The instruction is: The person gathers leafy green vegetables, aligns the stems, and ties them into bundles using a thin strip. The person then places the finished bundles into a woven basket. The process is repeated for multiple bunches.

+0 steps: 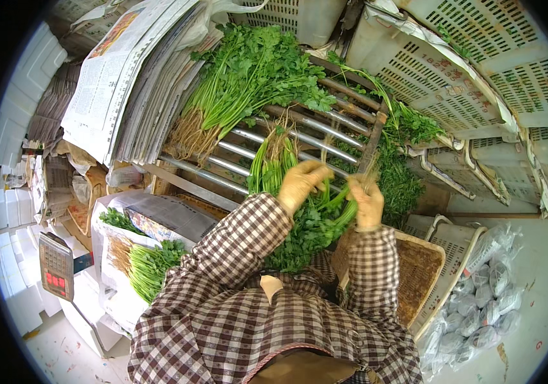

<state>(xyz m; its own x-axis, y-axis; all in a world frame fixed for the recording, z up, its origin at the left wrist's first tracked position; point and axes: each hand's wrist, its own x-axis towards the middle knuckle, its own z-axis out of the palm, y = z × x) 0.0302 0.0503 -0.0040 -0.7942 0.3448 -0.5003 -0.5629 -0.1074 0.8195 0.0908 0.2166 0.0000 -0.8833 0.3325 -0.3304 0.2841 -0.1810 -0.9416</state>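
My right hand (366,201) grips a small bunch of green stalks (343,213), roots upward and leaves hanging over my lap. They look like coriander or Chinese celery. Close by on the left, my left hand (305,185) pinches another stalk, with blurred pale roots (325,146) rising above its fingers. Beside that hand, a rooted bunch (270,165) lies on a rack of metal bars (235,165). Farther back on the rack spreads a large heap of the same greens (255,72), its brown roots toward the left.
A tall stack of newspapers (130,91) stands at the left. Below it are wrapped greens (154,269) and a scale display (56,266). Perforated plastic crates (427,81) line the right, with loose greens (399,177) beneath. A brown basket (418,273) and plastic-bagged items (478,297) sit lower right.
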